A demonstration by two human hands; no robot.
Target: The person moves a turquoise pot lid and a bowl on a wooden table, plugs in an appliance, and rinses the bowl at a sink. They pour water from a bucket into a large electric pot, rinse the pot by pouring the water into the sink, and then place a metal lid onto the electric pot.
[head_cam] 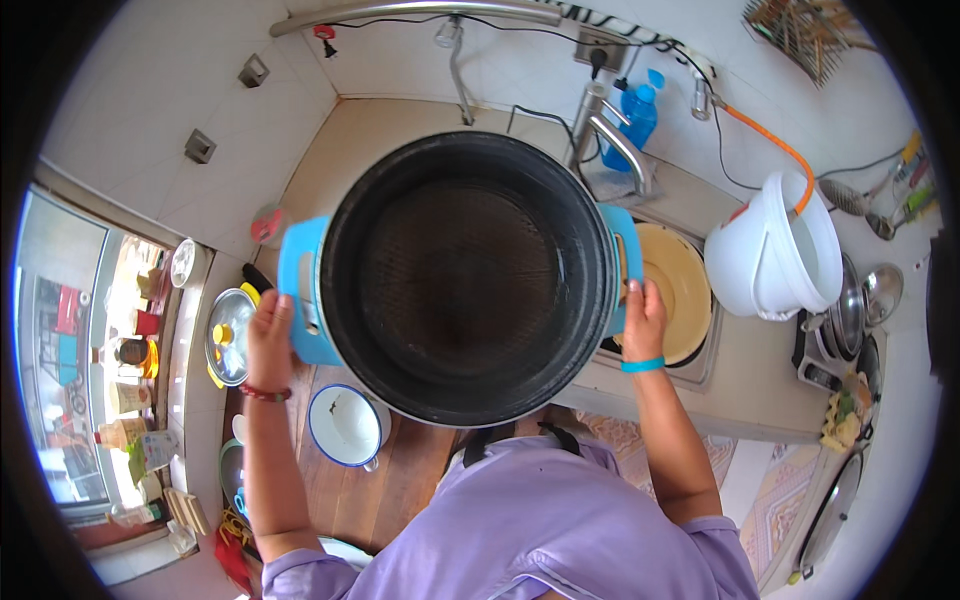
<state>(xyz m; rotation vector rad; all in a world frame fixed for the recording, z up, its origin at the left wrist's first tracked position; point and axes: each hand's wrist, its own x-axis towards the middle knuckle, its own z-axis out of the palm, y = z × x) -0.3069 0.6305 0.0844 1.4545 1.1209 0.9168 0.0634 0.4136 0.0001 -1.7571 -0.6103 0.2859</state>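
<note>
A large round pot with a black interior is lifted in front of me, its mouth facing up toward my head. My left hand grips its blue left handle. On the other side, my right hand has hold of the matching blue handle. Inside the pot I see only its dark, worn bottom and wall. Part of a yellow basin in the sink shows beyond the right handle. The pot hides much of the counter behind it.
A metal faucet and a blue pump bottle stand behind the pot. To the right is a white bucket with an orange hose in it. A white enamel pot and a glass lid lie at left.
</note>
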